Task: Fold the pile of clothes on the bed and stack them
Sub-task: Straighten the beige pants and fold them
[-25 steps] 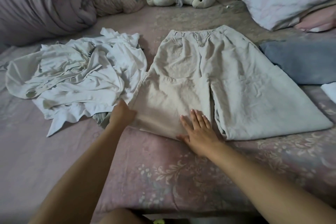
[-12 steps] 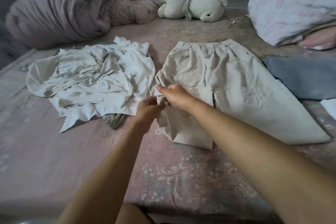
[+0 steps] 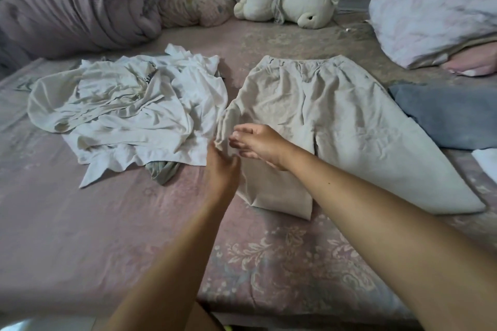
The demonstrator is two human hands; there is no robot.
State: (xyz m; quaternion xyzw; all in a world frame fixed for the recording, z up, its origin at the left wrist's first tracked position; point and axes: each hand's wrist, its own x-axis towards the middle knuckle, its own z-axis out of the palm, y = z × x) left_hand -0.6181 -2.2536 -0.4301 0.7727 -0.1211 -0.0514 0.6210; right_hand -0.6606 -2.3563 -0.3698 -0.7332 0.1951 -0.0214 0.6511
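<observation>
Beige trousers (image 3: 336, 121) lie spread flat on the bed, waistband toward the wall, with the left leg's outer edge lifted into a raised fold. My left hand (image 3: 222, 169) is at that raised edge and its fingertips pinch the cloth. My right hand (image 3: 258, 144) hovers just to the right of the fold over the left leg, its fingers loosely extended toward the cloth and nothing visibly between them. A crumpled pile of white clothes (image 3: 129, 113) lies to the left of the trousers, with a grey-green garment (image 3: 164, 172) poking out under its near edge.
A rolled-up quilt (image 3: 80, 2) and a plush toy (image 3: 287, 5) lie along the wall. Pillows (image 3: 435, 8) sit at the back right, above a folded blue cloth (image 3: 451, 115). A white item (image 3: 486, 161) shows at the right edge. The floral bedsheet (image 3: 107, 223) is bare near me.
Both hands left the hem of the left trouser leg and moved up to its outer edge, lifting it inward. The right hand's pinch has since loosened.
</observation>
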